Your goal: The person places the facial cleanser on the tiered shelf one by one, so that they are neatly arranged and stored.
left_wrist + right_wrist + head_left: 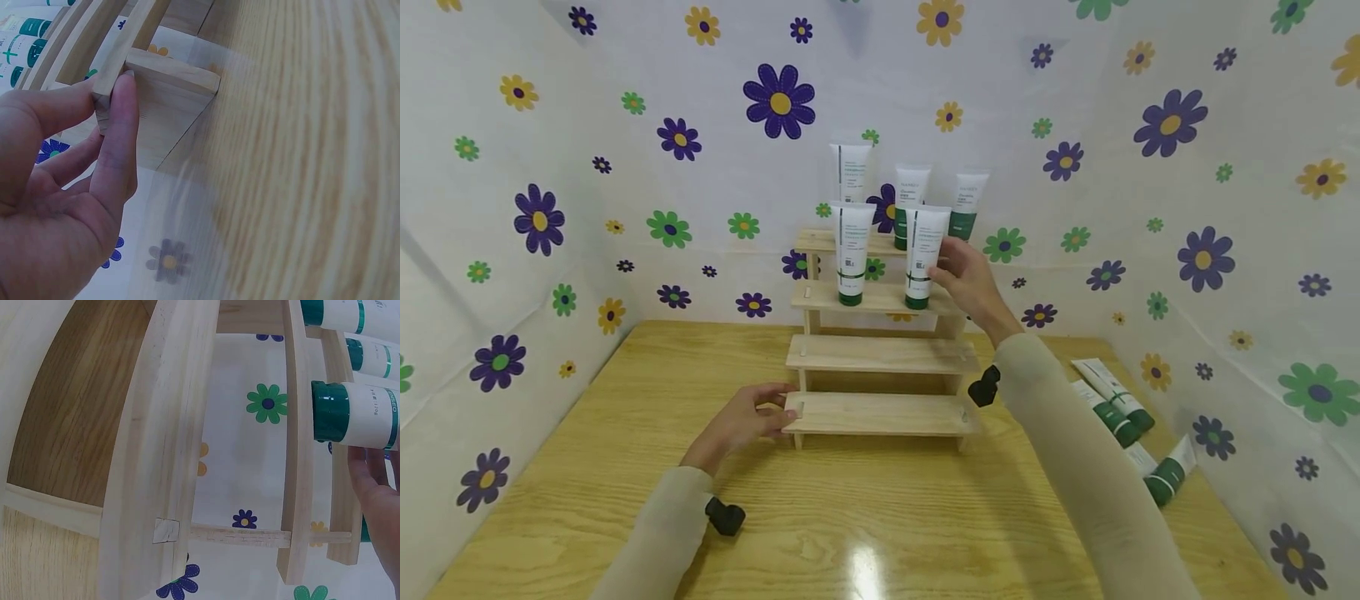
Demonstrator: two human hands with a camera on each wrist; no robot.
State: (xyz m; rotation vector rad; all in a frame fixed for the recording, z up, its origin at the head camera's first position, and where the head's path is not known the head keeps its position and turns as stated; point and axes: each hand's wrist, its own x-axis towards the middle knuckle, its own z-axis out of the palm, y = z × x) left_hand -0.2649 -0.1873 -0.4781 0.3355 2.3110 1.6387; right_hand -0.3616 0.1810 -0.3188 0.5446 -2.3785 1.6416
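A light wooden four-step display rack (880,354) stands on the table. My left hand (745,423) pinches the left end of its lowest step; in the left wrist view, thumb and fingers clasp the board end (111,81). At the second step from the top, my right hand (968,283) holds a white squeeze tube (928,246) with a green cap by its right side. This tube is upright, cap down, its green cap (330,411) right at the step's board. Left of it stands a matching tube (852,246). Three more tubes, including one at the left (850,171), stand on the top step.
Several similar tubes lie on the table at the right, among them one near the back (1112,393) and one nearer the front (1170,473), beside my right sleeve (1075,442). A flower-printed white cloth (865,50) hangs behind and along both sides of the wooden table (850,508).
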